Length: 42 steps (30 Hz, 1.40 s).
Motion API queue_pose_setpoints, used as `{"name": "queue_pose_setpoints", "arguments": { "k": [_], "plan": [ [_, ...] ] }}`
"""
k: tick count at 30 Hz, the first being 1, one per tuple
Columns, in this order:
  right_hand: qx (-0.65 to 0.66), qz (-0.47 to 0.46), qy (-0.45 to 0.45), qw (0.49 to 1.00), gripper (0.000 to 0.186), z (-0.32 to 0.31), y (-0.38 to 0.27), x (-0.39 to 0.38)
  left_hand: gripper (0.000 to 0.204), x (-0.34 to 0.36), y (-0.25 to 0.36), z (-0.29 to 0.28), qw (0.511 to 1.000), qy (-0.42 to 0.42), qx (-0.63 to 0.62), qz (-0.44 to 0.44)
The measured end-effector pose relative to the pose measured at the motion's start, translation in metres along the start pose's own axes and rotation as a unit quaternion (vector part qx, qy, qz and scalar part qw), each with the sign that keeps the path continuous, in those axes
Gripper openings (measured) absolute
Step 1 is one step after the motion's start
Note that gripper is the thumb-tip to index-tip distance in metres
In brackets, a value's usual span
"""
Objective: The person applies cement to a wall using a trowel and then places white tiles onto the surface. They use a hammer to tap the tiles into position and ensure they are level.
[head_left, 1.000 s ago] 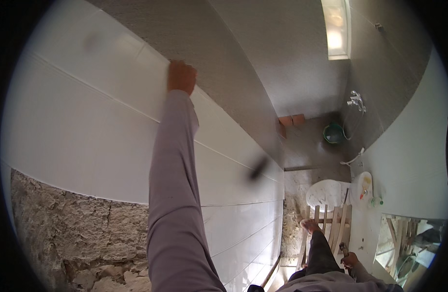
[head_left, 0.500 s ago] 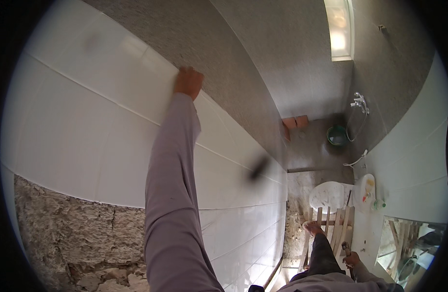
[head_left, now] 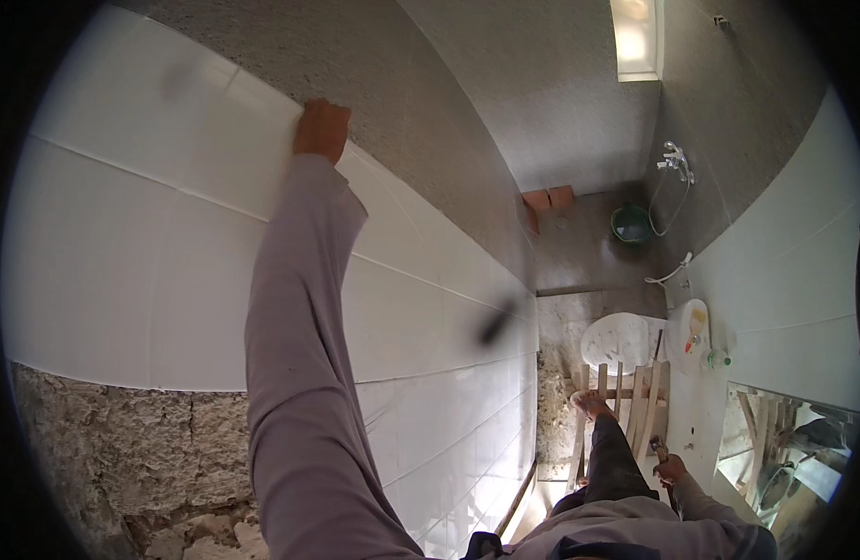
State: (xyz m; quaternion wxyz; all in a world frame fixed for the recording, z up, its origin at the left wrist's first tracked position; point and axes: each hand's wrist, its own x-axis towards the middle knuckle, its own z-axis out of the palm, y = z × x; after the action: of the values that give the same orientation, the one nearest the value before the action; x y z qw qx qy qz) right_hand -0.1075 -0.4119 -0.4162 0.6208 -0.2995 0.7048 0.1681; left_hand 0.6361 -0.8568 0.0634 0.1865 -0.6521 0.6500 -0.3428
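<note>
My left hand (head_left: 322, 131) is raised to the upper edge of the white wall tiles (head_left: 215, 280), its fingers bent over that edge where tile meets the grey wall. Its fingertips are hidden. Low on the right, my right hand (head_left: 671, 469) is closed around a hammer (head_left: 658, 446); the metal head shows above the fist, and the handle is mostly covered by hand and sleeve. The hammer is held close to my body, apart from the tiles.
My bare foot (head_left: 592, 405) rests on a wooden slatted support (head_left: 645, 401). Beyond it are a toilet (head_left: 617, 342), a green bucket (head_left: 631, 224), bricks (head_left: 549, 199) and a shower mixer (head_left: 675, 163). A mirror (head_left: 785, 448) stands lower right; rough bare wall (head_left: 140, 448) shows lower left.
The whole view has shifted, so the room appears higher and further left. My left hand stays at the tile edge, and my right hand keeps hold of the hammer.
</note>
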Motion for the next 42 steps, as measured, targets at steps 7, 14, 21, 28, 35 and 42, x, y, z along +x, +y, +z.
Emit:
{"name": "queue_pose_setpoints", "arguments": {
  "k": [7, 14, 21, 28, 35, 42],
  "plan": [
    [-0.021, 0.006, -0.009, 1.0, 0.03, 0.0, -0.012, -0.018, 0.011, 0.008, -0.004, 0.013, 0.983, 0.083, -0.101, -0.127],
    [-0.024, 0.005, 0.021, 0.999, 0.027, 0.002, -0.013, -0.002, 0.013, 0.005, -0.004, -0.028, 0.996, 0.027, -0.074, -0.033],
    [-0.049, -0.082, 0.008, 0.995, 0.019, -0.002, -0.101, -0.038, 0.031, 0.033, -0.134, -0.115, 0.98, 0.077, -0.178, -0.046],
    [0.068, -0.268, -0.08, 0.958, 0.006, 0.011, -0.268, -0.116, 0.02, 0.03, -0.162, -0.15, 0.968, 0.062, -0.232, -0.076],
    [0.176, -0.429, -0.221, 0.858, 0.02, 0.022, -0.406, -0.217, 0.018, 0.032, -0.15, -0.154, 0.983, 0.049, -0.167, -0.059],
    [0.195, -0.546, -0.322, 0.749, 0.024, 0.027, -0.499, -0.292, 0.02, 0.03, -0.152, -0.15, 0.992, 0.079, -0.095, -0.022]
  ]
}}
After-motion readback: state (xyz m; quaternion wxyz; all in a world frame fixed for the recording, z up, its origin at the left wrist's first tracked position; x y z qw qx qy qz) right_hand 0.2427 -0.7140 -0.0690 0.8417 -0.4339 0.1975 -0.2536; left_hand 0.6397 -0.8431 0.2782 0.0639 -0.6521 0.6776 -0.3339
